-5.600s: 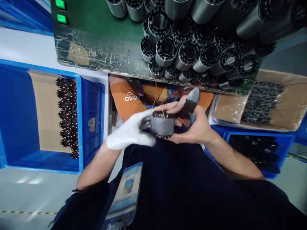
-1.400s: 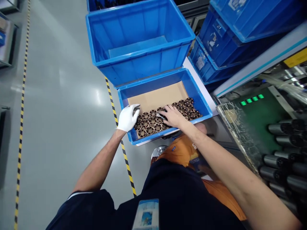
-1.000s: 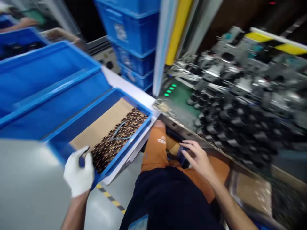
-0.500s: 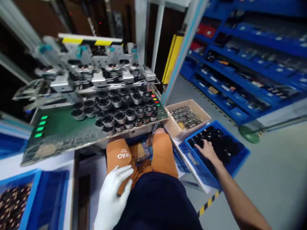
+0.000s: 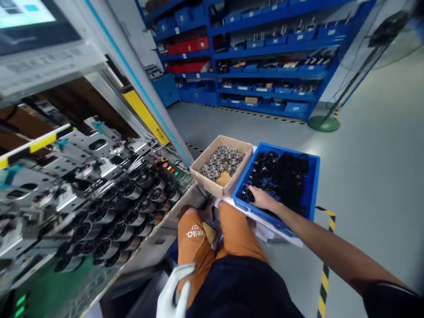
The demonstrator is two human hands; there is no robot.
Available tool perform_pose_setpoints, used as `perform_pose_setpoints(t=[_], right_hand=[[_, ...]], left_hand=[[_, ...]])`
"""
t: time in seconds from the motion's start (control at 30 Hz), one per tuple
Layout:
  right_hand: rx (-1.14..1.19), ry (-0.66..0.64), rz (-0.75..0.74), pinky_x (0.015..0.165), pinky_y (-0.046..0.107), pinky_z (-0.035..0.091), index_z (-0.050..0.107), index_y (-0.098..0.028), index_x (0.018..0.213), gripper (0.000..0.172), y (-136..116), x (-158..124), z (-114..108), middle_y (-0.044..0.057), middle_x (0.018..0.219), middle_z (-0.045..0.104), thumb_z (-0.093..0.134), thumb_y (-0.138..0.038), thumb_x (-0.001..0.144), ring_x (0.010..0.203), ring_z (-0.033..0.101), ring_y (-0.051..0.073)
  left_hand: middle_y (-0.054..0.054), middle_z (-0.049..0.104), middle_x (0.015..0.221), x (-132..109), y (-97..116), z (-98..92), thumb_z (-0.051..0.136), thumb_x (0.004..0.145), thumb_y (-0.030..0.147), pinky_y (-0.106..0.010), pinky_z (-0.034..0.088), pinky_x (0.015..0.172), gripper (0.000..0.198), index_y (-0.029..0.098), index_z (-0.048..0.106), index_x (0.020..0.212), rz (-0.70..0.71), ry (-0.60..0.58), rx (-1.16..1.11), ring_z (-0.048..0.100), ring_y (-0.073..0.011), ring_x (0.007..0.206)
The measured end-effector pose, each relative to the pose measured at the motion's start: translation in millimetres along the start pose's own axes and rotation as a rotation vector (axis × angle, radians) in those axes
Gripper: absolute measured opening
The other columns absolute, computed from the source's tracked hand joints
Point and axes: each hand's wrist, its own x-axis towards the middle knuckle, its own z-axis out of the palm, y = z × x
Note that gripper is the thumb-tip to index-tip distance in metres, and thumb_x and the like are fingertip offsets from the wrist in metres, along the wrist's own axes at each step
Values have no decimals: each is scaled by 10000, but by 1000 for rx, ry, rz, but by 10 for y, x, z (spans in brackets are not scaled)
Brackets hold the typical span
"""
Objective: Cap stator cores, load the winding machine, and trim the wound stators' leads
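My left hand (image 5: 175, 291), in a white glove, hovers over my left thigh with thumb and fingers apart and nothing in it. My bare right hand (image 5: 263, 198) reaches into a blue bin (image 5: 316, 181) of black parts (image 5: 281, 176). Its fingertips go down among the parts at the bin's near left side, so whether they grip one is hidden. Left of that bin, a tan box (image 5: 215, 187) holds small metal rings (image 5: 223, 161). Stacked round metal-and-black parts (image 5: 124, 229) stand on the workbench (image 5: 82, 274) to my left.
A machine with metal fixtures (image 5: 69, 185) stands behind the stacked parts. Its frame post (image 5: 142, 92) rises between bench and aisle. Coloured buttons (image 5: 170, 168) sit at the bench corner. Blue shelving (image 5: 265, 79) with bins and a green round stand base (image 5: 323, 123) are farther off.
The view has swung right, bringing the blue bin and shelving toward the middle. My right hand stays in the bin, now lower among the black parts at its near left. My left hand remains open.
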Motion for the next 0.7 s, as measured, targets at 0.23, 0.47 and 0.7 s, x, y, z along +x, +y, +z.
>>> perform_pose_setpoints(t=[0.23, 0.47, 0.7], right_hand=[[225, -2, 38, 1134, 561, 656, 684, -214, 1524, 483, 27, 76, 129, 139, 1557, 687, 789, -446, 1113, 1339, 728, 316], [319, 12, 132, 1107, 543, 666, 694, -209, 1495, 468, 41, 72, 148, 131, 1499, 710, 788, -461, 1112, 1286, 742, 300], [376, 9, 90, 1105, 544, 666, 694, -204, 1496, 476, 60, 66, 135, 128, 1480, 723, 792, -465, 1110, 1281, 748, 300]], left_hand=[[-124, 847, 1358, 2201, 1026, 404, 486, 1178, 463, -426, 670, 1154, 421, 218, 809, 1294, 313, -352, 434, 817, -283, 1286], [-133, 748, 1458, 4058, 1154, 1629, 767, 1109, 408, -560, 638, 1165, 357, 188, 751, 1390, 292, -641, 889, 739, -297, 1324], [-136, 732, 1469, 4275, 1120, 1995, 773, 1107, 430, -509, 680, 1081, 401, 206, 725, 1437, 252, -893, 1014, 751, -282, 1270]])
